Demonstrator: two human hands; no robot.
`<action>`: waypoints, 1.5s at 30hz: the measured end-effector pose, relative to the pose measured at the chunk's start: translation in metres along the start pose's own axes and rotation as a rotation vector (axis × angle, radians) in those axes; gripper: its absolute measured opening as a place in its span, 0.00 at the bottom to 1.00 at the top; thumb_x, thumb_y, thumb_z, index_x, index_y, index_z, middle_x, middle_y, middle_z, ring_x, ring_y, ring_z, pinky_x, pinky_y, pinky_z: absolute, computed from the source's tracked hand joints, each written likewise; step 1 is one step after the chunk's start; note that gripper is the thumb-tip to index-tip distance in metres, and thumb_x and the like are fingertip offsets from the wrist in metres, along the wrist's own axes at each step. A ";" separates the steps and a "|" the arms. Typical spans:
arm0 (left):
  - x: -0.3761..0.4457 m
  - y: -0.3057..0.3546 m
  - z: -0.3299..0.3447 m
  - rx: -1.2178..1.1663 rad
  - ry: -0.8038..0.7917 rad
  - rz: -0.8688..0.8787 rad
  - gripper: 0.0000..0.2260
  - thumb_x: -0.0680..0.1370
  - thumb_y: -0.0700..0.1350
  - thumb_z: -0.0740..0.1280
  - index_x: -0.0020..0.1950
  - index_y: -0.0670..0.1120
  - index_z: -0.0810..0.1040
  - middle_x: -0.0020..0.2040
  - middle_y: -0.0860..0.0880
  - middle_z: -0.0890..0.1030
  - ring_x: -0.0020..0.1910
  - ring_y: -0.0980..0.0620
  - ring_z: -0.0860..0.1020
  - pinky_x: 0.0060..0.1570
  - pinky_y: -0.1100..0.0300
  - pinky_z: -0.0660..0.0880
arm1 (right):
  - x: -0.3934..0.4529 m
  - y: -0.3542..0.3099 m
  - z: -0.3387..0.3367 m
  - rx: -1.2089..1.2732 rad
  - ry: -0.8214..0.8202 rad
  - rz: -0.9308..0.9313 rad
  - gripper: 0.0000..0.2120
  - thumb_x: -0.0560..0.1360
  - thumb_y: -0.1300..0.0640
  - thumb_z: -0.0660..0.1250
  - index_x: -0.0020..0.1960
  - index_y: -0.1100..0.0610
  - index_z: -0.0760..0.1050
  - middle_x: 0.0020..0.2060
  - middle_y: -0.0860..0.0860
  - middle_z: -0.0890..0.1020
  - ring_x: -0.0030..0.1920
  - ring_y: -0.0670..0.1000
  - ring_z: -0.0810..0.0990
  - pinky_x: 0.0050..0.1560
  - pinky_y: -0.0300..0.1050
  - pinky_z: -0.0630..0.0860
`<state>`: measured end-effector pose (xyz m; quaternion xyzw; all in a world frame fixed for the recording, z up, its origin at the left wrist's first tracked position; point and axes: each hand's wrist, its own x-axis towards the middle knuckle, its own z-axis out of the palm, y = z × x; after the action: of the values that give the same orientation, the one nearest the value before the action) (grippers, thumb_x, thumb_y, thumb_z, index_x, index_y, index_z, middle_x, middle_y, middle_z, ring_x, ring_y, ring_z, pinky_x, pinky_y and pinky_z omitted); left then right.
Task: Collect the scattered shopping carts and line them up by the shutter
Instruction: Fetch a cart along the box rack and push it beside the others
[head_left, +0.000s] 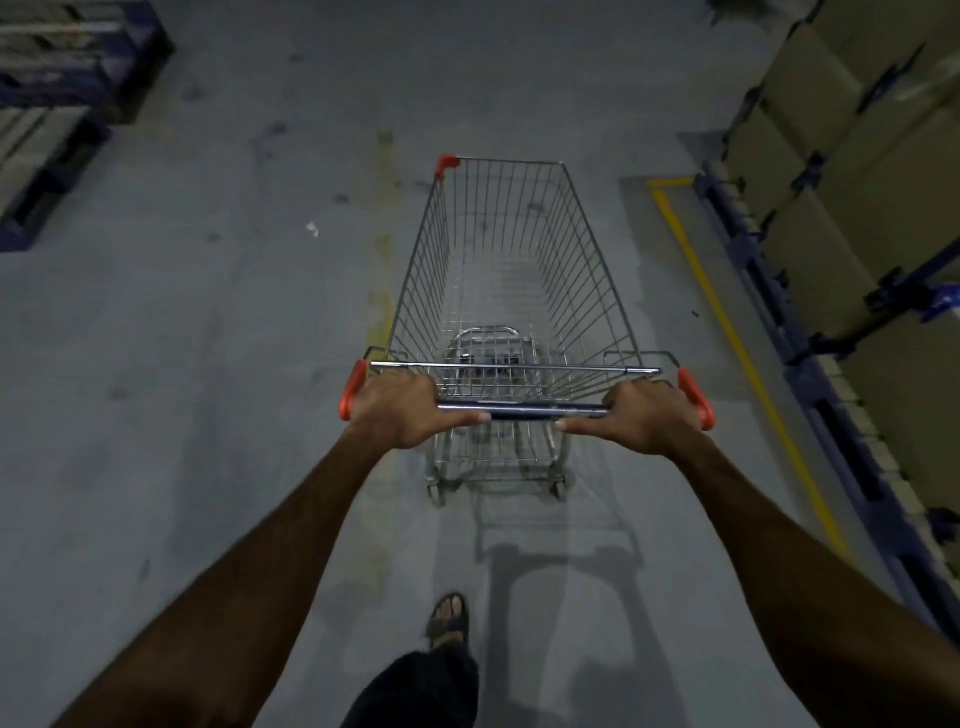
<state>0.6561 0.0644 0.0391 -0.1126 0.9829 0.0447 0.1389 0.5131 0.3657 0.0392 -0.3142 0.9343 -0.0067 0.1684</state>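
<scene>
1. Here, a shopping cart (511, 291) made of silver wire stands on the gray floor (208, 364), in the middle of the aisle.
2. The left hand (400, 410) is wrapped around the left end of the handle bar (522, 409), with its fingers curled over the top and its thumb lying along the bar.
3. The right hand (644, 415) is wrapped around the right end of the same bar in the same way.
4. Both arms reach out straight to the cart.
5. Orange caps (695, 396) sit at each end of the handle, just beside the hands, and one more orange cap (445, 164) sits on the far left corner of the basket.
6. The basket has nothing in it.
7. A yellow line (727, 332) runs along the floor on the right, next to blue racks (810, 364) with brown boxes (841, 218).
8. Blue pallets (57, 130) sit at the far left corner of the floor.
9. One foot in a dark sandal (449, 618) steps on the floor behind the cart.
</scene>
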 end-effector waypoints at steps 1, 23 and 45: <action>0.011 -0.006 -0.005 -0.001 -0.010 0.002 0.41 0.68 0.87 0.49 0.36 0.50 0.78 0.38 0.51 0.81 0.38 0.51 0.79 0.49 0.52 0.74 | 0.014 -0.001 -0.005 -0.002 0.005 -0.005 0.49 0.59 0.08 0.47 0.32 0.54 0.76 0.26 0.47 0.78 0.29 0.48 0.78 0.43 0.46 0.76; 0.372 -0.135 -0.114 -0.033 0.020 -0.056 0.43 0.65 0.89 0.46 0.32 0.50 0.74 0.33 0.51 0.78 0.35 0.50 0.78 0.54 0.46 0.79 | 0.407 0.028 -0.131 -0.029 0.051 -0.055 0.50 0.58 0.07 0.46 0.33 0.53 0.79 0.28 0.48 0.81 0.31 0.49 0.81 0.48 0.51 0.82; 0.764 -0.271 -0.242 0.019 0.026 -0.116 0.44 0.67 0.88 0.46 0.34 0.50 0.76 0.36 0.51 0.80 0.40 0.48 0.78 0.62 0.42 0.71 | 0.831 0.059 -0.279 -0.046 0.054 -0.097 0.47 0.59 0.08 0.48 0.30 0.52 0.77 0.28 0.47 0.80 0.32 0.48 0.80 0.46 0.50 0.80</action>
<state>-0.0591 -0.3866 0.0395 -0.1686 0.9768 0.0259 0.1296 -0.2297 -0.1029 0.0372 -0.3623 0.9222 -0.0021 0.1352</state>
